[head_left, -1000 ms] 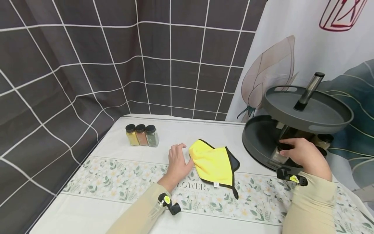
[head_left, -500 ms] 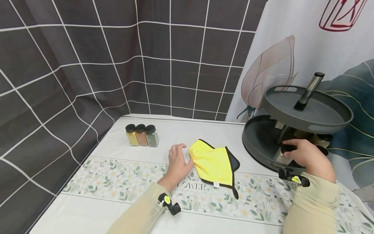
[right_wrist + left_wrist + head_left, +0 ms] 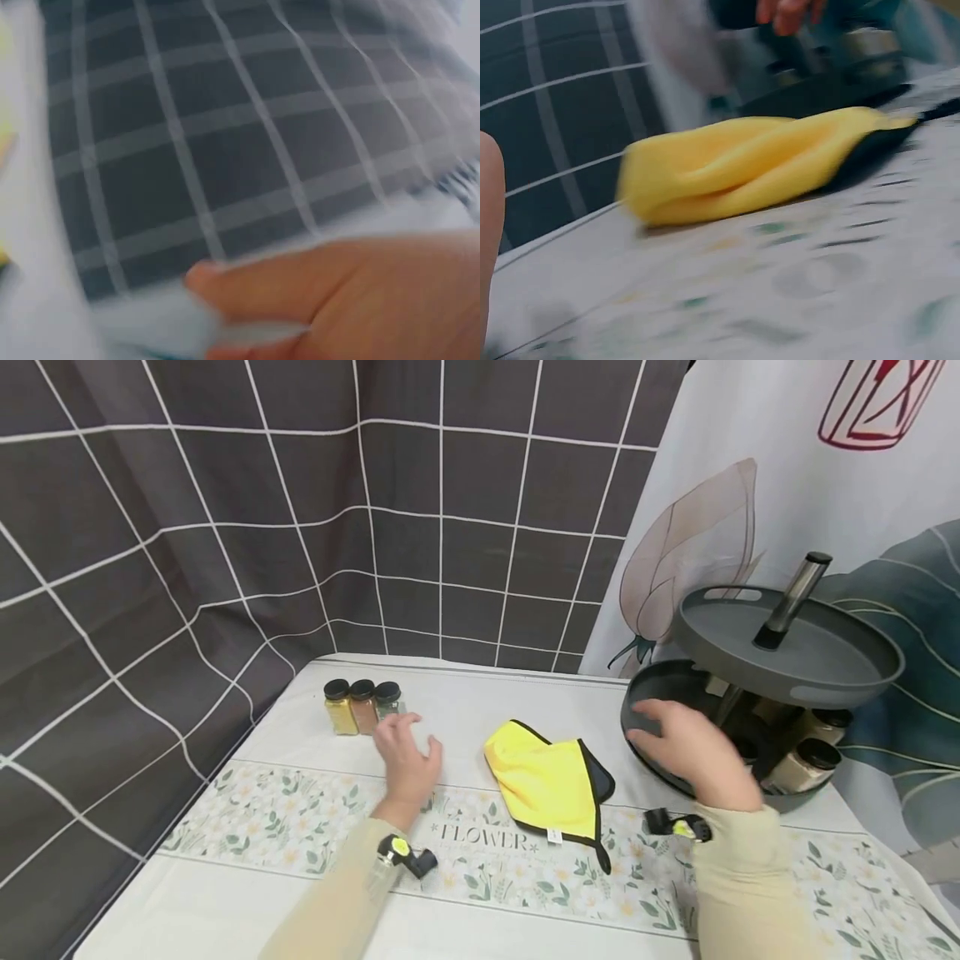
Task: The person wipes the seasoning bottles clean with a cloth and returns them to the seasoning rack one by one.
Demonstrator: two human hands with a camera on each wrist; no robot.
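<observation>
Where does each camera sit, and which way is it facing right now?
Head: worn on the head, facing forward and down at the table; sleeves, the left hand and right hand show.
Left wrist: on that wrist, looking low across the yellow cloth; a sliver of left hand and the right hand's fingers show.
Right wrist: on that wrist, facing the dark grid-patterned curtain; right hand blurred below.
Shared: head and left wrist both show the yellow cloth.

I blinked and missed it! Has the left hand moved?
Yes, leftward in the head view: the left hand is farther from the yellow cloth, nearer the spice jars.
</observation>
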